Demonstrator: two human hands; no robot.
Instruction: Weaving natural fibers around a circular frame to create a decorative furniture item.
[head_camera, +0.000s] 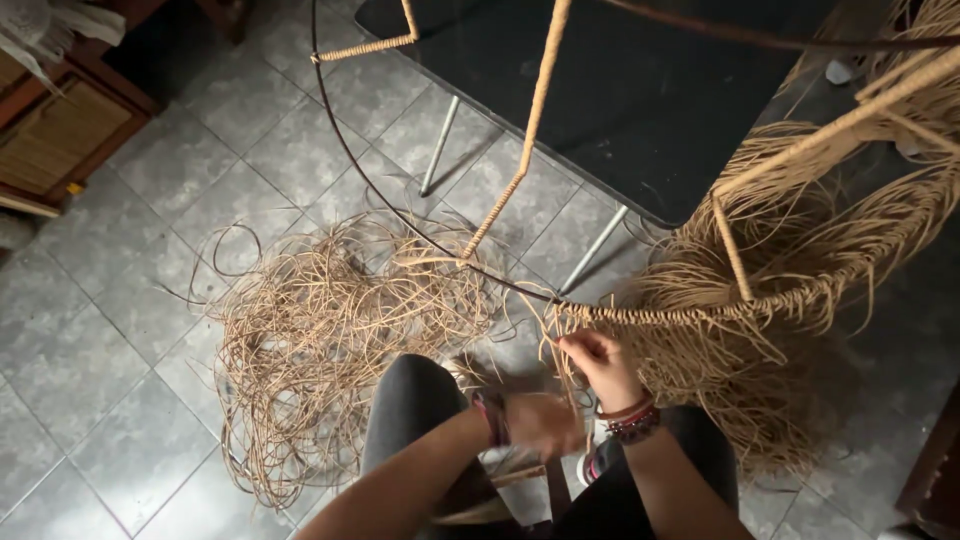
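A dark metal wire frame (345, 150) curves across the view, with tan rattan strips wound round its bars and rim (660, 315). My right hand (600, 362) pinches a thin rattan strand right below the wrapped rim. Lower and to the left, my left hand (540, 422) is blurred and closed around the same bunch of strands. Both wrists wear bracelets. Long loose rattan fringes (790, 270) hang from the frame on the right.
A tangled heap of loose rattan strips (320, 330) lies on the grey tiled floor at the left. A black table (620, 90) on metal legs stands behind the frame. A wooden cabinet (60, 130) is at the far left. My knees in dark trousers are below.
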